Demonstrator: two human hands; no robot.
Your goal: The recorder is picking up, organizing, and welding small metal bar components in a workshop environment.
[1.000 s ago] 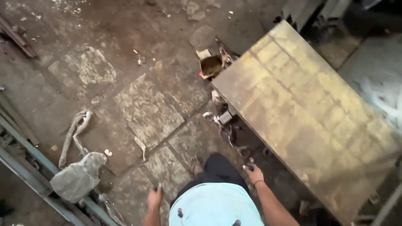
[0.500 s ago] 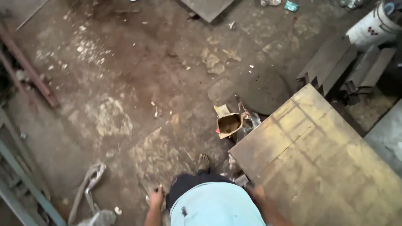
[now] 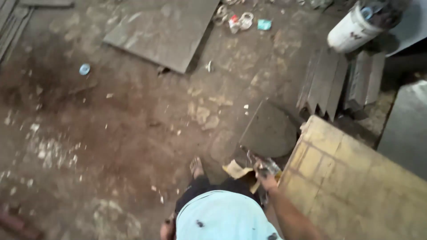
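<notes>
**Right hand now reaching down by the yellow board**

The right hand [image 3: 267,180] has moved out and down. It is now at a small shiny metal thing [image 3: 262,165], just beside the yellow board [image 3: 356,186] in the lower right of the frame. I cannot tell if its fingers are closed on it. The left hand [image 3: 168,229] stays low at the bottom edge, blurry. The view has slid forward: 1 white bucket [image 3: 351,31] now shows in the upper right.

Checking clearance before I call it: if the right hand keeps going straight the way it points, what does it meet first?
Probably the dark flat slab lying just beyond the right hand; depth is unclear.
</notes>
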